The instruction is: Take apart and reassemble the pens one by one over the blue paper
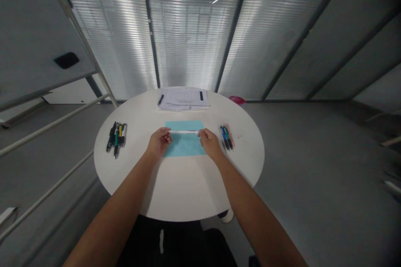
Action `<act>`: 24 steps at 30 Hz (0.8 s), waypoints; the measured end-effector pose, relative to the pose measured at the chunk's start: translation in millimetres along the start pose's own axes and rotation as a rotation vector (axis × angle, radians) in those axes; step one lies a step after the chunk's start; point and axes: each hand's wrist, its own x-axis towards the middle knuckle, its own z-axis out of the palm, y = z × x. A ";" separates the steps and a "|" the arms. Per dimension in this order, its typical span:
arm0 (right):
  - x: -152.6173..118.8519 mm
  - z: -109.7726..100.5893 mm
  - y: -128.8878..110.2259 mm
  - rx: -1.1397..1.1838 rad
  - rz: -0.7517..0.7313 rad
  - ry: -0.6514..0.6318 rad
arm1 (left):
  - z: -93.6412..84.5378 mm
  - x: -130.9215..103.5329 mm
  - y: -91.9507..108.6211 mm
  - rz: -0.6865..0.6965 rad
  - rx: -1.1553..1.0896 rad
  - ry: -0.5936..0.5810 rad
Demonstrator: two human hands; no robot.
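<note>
A slim white pen [184, 132] is held level by both hands, one at each end. My left hand [159, 143] pinches its left end, while the fingers of my right hand [210, 142] are closed on the right end. Beneath the pen lies a light blue sheet [184, 148] on the round white table [184, 192]. The fingertips partly cover the pen's two ends.
Several pens and markers [116, 138] are grouped at the table's left. Blue, green and pink pens [228, 137] lie at the right. A stack of papers [181, 101] sits at the far edge. Beyond the table is a pink object [237, 100]; a metal-framed board [37, 29] stands left.
</note>
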 end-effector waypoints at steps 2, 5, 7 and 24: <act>5.5 0.6 -3.2 0.146 0.052 -0.013 | 1.8 0.1 -1.0 0.007 0.031 0.007; 16.8 2.3 -11.3 0.388 0.206 -0.003 | 7.8 1.0 1.1 -0.016 0.081 0.034; 25.4 3.9 -16.5 0.515 0.359 -0.015 | 14.2 3.2 5.6 -0.009 0.143 0.038; 30.3 10.4 -30.0 0.590 0.209 0.002 | 5.2 14.8 10.5 0.055 0.188 -0.015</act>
